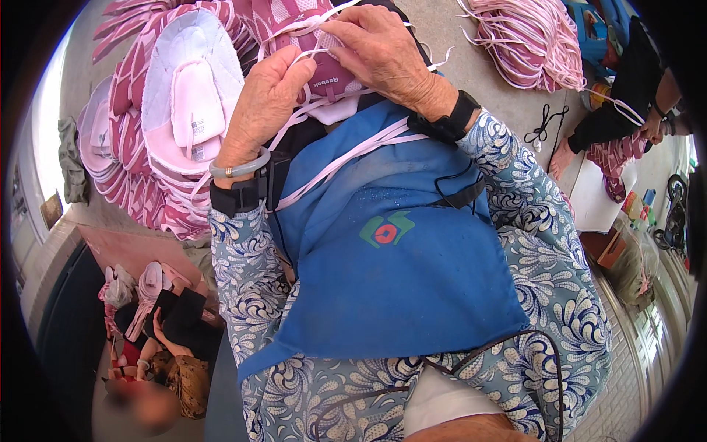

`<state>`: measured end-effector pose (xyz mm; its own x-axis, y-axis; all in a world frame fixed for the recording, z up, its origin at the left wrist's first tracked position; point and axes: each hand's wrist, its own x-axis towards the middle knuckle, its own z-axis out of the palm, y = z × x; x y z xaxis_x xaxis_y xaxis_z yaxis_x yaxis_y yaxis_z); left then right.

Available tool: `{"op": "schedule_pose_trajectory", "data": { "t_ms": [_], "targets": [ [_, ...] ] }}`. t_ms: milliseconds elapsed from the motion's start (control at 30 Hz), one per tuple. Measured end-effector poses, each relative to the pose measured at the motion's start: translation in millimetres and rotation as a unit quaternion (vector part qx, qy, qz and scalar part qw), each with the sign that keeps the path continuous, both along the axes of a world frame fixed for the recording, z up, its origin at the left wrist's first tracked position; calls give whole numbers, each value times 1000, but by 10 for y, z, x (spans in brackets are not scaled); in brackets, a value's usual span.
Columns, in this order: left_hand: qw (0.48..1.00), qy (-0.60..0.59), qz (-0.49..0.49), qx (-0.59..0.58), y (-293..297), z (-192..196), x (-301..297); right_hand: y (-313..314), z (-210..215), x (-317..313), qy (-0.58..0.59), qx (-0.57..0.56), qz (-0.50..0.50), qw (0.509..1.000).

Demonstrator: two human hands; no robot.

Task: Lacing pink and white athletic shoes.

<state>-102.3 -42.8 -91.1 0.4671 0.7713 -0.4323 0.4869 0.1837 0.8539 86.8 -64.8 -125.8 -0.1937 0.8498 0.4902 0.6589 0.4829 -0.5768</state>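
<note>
On my lap, at the top of the head view, lies a pink and maroon shoe upper with mesh panels. My left hand pinches a pale shoelace between thumb and forefinger at the upper's left edge. Across from it, my right hand has its fingers closed on the lace over the upper's eyelet area. Lace ends stick out beyond both hands. Long pink laces trail over the blue apron below. Close to my left wrist sits a stack of pink uppers, with one pale lining facing up.
Another bundle of pink uppers lies on the floor at the upper right. At the right edge, a co-worker's hand is at a pink upper above a white board. A black cord lies nearby. Another person sits at lower left.
</note>
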Motion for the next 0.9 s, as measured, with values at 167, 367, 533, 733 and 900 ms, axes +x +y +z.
{"op": "schedule_pose_trajectory", "data": {
  "t_ms": [167, 367, 533, 733, 900],
  "targets": [
    [989, -81, 119, -33, -155, -186, -78, 121, -82, -88, -98, 58, 110, 987],
    [971, -81, 214, -74, -145, -216, -173, -289, 464, -243, 125, -282, 272, 912],
    [974, 58, 126, 182, -88, -396, -76, -442, 326, -258, 86, -340, 173, 920],
    [959, 172, 79, 210, 100, -430, 46, 20, -53, -217, -155, -157, -25, 975],
    [970, 187, 86, 132, 232, -391, 52, 137, -103, -381, -149, -154, -75, 974]
  ]
}}
